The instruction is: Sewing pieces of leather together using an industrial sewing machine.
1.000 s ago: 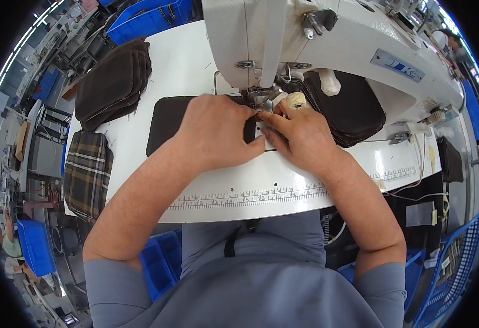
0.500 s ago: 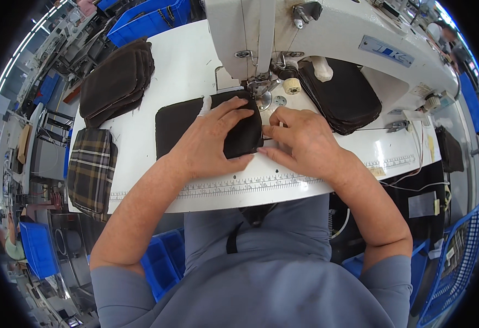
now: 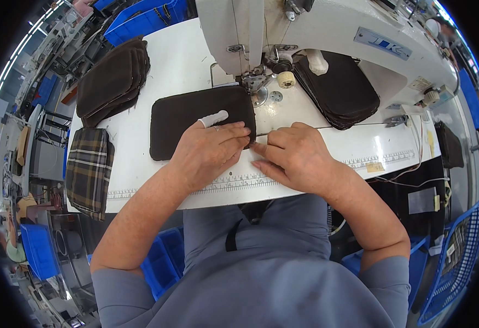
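A dark brown fabric panel [image 3: 171, 117] with rounded corners lies flat on the white sewing table, its upper right edge by the needle area of the sewing machine [image 3: 256, 79]. My left hand [image 3: 206, 150] rests over the panel's lower right part. Its fingers are bunched together and gripping near that corner, and one finger wears a white cover. Just right of the corner, my right hand [image 3: 297, 158] has its index fingertip at the panel's edge. Its thumb is held apart, over the table, and the other fingers are curled; nothing shows between thumb and index.
Similar dark panels are stacked at the far left [image 3: 113, 79] and under the machine arm [image 3: 340, 90]. A plaid fabric stack [image 3: 90, 169] hangs over the left table edge. A printed ruler [image 3: 239, 183] runs along the front. A blue bin [image 3: 146, 22] stands behind; a blue basket [image 3: 453, 262] is right.
The panel has moved slightly left and toward me. My left hand has drawn back, its fingers gathering at the lower right corner. My right hand has shifted slightly left and nearer.
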{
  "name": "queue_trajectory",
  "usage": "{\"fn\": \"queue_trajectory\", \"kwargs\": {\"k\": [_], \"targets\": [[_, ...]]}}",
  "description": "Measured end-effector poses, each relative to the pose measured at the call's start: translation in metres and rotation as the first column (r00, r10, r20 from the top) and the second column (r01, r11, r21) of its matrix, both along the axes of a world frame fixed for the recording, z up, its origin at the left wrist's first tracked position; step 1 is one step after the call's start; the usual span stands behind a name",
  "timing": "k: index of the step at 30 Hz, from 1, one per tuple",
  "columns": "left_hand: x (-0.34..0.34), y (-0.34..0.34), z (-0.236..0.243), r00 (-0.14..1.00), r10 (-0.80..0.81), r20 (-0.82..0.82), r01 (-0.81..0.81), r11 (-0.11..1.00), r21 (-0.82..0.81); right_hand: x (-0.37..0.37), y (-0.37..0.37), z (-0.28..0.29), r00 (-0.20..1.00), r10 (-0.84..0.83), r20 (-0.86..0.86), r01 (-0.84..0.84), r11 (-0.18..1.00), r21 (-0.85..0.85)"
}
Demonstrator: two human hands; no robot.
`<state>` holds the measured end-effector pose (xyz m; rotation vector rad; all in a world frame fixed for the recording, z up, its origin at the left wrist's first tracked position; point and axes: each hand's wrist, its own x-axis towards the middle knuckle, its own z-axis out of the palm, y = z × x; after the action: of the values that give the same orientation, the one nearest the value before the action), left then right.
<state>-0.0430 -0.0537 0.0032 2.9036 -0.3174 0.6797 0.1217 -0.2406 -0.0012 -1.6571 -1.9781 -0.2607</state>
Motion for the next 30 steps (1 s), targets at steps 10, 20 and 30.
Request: {"fn": "queue_trajectory", "kwargs": {"k": [10, 20, 30], "targets": [[-0.002, -0.005, 0.001, 0.998, 0.045, -0.054, -0.046, 0.999, -0.017, 0.0, 0.002, -0.001, 1.0, 0.016, -0.004, -0.016, 1.0, 0.02], [0.003, -0.001, 0.015, 0.995, -0.008, -0.102, -0.003, 0.994, -0.108, 0.002, 0.002, 0.0, 1.0, 0.02, -0.014, -0.02, 1.0, 0.008], [0.007, -0.007, 0.024, 0.985, 0.022, -0.169, -0.024, 1.0, -0.007, 0.006, 0.001, 0.007, 0.994, 0.005, -0.107, -0.011, 0.998, -0.056]]}}
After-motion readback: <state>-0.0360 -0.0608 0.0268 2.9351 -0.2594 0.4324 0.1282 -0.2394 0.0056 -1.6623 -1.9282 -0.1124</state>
